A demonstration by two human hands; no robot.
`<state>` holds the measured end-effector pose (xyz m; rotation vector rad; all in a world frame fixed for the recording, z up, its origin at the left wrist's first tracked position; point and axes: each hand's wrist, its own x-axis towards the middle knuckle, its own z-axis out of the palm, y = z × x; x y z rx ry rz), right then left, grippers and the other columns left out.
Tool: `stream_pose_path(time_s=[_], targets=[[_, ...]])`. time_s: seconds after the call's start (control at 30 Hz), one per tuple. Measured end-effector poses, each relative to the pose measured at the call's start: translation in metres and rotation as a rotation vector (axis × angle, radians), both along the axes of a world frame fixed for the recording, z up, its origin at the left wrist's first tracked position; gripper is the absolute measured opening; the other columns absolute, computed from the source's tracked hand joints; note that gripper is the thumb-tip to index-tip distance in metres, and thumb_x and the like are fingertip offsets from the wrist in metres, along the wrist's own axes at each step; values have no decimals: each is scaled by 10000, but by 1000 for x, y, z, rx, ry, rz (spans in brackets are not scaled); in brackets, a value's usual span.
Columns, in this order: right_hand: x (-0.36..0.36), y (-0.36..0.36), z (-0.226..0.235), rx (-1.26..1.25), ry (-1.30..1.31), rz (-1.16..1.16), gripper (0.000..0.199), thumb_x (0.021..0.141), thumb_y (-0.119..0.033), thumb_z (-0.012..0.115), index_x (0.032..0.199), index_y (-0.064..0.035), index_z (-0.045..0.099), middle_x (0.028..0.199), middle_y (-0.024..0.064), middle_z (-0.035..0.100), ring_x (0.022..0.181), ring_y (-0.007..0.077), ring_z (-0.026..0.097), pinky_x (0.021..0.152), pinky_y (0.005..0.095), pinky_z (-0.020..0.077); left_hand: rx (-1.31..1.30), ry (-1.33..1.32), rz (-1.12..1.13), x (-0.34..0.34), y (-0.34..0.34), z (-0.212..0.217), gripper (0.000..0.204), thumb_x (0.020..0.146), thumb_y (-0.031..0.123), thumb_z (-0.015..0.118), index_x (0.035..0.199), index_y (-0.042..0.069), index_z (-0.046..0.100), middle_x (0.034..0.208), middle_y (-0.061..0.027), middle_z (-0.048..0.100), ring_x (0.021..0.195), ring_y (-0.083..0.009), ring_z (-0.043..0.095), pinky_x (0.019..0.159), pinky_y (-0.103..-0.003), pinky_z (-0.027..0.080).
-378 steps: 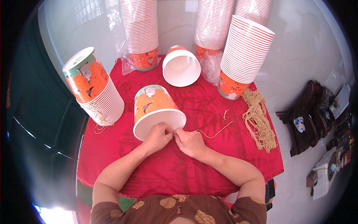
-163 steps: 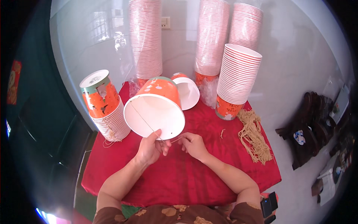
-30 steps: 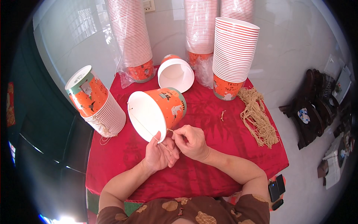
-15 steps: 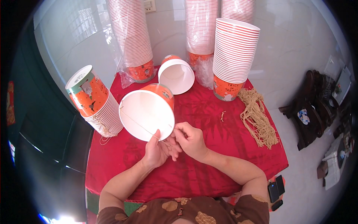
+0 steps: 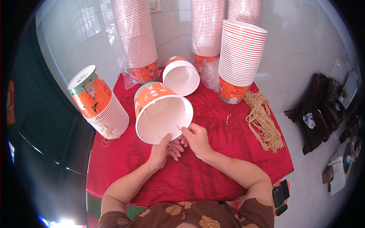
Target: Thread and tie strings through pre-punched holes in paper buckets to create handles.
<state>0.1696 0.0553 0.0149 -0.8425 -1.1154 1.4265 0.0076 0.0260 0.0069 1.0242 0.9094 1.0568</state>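
An orange paper bucket [image 5: 156, 94] with a white inside lies tilted over the table, its mouth toward me. A thin tan cord [image 5: 151, 127] comes from the left side of its rim and runs across the mouth to my left hand [image 5: 162, 152]. That hand's thumb presses the cord at the lower rim, while its other fingers curl loosely below. My right hand [image 5: 197, 141] pinches at the rim's lower right, where a short cord end pokes into the bucket. What its hidden fingers hold outside the wall cannot be seen fully.
On the red tablecloth [image 5: 213, 171] stand an upside-down bucket stack [image 5: 108, 116] at left and an upright stack [image 5: 239, 57] at right. Plastic-wrapped stacks [image 5: 137, 41] stand behind, near another tipped bucket [image 5: 181, 78]. A tan cord bundle [image 5: 262, 121] lies right; a cord scrap [image 5: 227, 119] lies nearby.
The bucket has turned and shifted right, showing more of its orange side. My right hand has moved up slightly to the rim; the cord now hangs slacker across the mouth.
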Motion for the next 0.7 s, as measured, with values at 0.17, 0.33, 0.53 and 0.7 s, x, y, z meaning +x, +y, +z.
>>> stream_pose_path(time_s=[0.17,0.33,0.53,0.7], targets=[[6,8,-4,-19,-61,-42,170,962,-136,574,851,-17,620,739,39,664,531,55,532,452,200,413,-219,-110,-241,2,-4,7,404,1012,371,462,874,14,589,755,-194,685,527,-192,647,396,-263,495],[6,16,-15,36,-124,-104,198,936,-129,582,805,15,624,717,62,662,556,102,557,495,281,438,-127,-14,-306,8,-15,20,280,933,263,632,962,-16,624,904,-201,691,594,-168,640,431,-258,497],[-1,17,-40,185,-318,-105,216,903,-127,610,772,44,614,657,100,659,581,119,588,519,310,455,767,563,-55,7,-12,29,103,909,22,618,991,-41,618,960,-98,653,686,-116,598,588,-252,497],[-9,11,-39,157,-301,-8,205,914,-127,598,810,45,638,704,118,689,627,130,633,567,309,484,740,1002,211,-1,0,39,120,852,-27,581,966,-43,614,954,-206,650,866,-378,651,731,-422,532]])
